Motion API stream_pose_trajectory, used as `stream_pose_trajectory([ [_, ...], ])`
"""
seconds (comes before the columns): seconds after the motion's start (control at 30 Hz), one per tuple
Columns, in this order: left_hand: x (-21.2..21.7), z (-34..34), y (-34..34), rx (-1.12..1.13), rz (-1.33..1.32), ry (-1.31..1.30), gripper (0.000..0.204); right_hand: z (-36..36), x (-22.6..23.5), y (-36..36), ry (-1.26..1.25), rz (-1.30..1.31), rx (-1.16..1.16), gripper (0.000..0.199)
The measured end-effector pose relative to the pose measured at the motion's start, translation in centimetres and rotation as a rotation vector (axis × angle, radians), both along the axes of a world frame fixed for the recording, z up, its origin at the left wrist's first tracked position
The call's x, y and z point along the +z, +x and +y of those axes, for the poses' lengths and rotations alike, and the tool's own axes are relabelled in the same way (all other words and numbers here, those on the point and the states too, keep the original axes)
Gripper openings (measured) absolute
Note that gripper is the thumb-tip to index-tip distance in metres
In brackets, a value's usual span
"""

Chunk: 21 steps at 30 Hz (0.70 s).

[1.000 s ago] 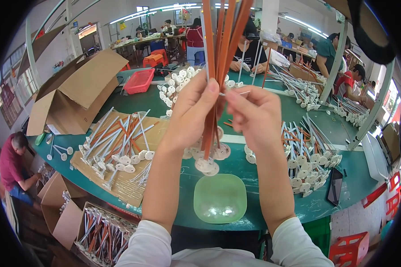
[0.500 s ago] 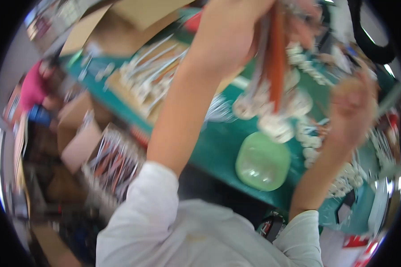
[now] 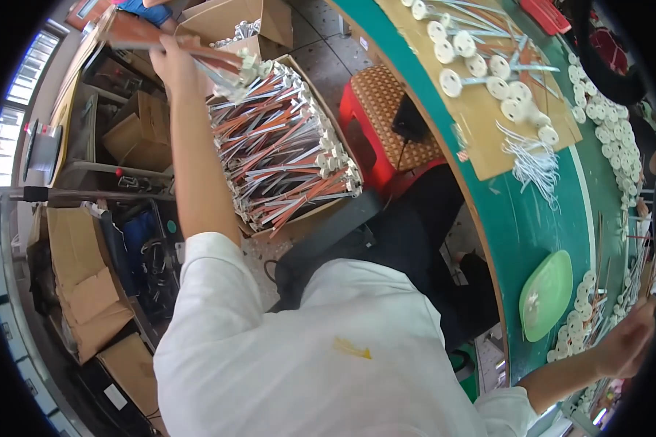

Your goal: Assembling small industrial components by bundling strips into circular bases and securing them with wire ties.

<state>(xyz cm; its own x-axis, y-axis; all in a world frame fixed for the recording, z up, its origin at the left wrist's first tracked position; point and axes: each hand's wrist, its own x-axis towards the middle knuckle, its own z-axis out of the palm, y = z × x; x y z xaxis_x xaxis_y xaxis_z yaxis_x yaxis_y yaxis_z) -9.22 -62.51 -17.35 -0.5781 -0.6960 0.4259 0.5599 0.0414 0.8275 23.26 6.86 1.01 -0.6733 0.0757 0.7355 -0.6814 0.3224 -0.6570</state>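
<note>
Workshop floor fills the head view, with cardboard boxes on the left and a curved green table [image 3: 532, 218] on the right. Left hand [image 3: 169, 62] is closed around a bundle of orange rods [image 3: 153, 38] with white disc ends, held over the open carton [image 3: 284, 146] that lies packed with the same rods beside a red stool [image 3: 386, 116]. Right hand [image 3: 630, 339] rests at the table's edge among white discs, near a green dish [image 3: 547, 295]; whether it grips anything I cannot tell. The step looks like stowing a finished bundle; next it calls for lowering the rods flat onto the stack.
</note>
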Motion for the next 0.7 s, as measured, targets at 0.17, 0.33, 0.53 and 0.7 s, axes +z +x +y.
stream_pose_trajectory([
  [0.17, -16.9, -3.8, -3.5, 0.348, -0.041, 0.811, 0.04, -3.2, -3.2, 1.8, 0.54, 0.006, -0.346, 0.026],
  [0.33, -24.8, 0.5, -4.5, 0.345, -0.221, 1.191, 0.048, -3.6, -3.7, 5.4, 0.155, -0.268, -0.568, 0.019],
  [0.53, -32.2, 2.5, -6.5, 0.461, -0.244, 1.323, 0.039, -8.6, -4.7, 4.1, 0.238, -0.321, -0.828, 0.023],
  [0.7, -34.9, 4.0, -6.8, 0.464, -0.219, 1.419, 0.042, -7.9, -5.8, 2.8, 0.311, -0.395, -0.875, 0.023],
])
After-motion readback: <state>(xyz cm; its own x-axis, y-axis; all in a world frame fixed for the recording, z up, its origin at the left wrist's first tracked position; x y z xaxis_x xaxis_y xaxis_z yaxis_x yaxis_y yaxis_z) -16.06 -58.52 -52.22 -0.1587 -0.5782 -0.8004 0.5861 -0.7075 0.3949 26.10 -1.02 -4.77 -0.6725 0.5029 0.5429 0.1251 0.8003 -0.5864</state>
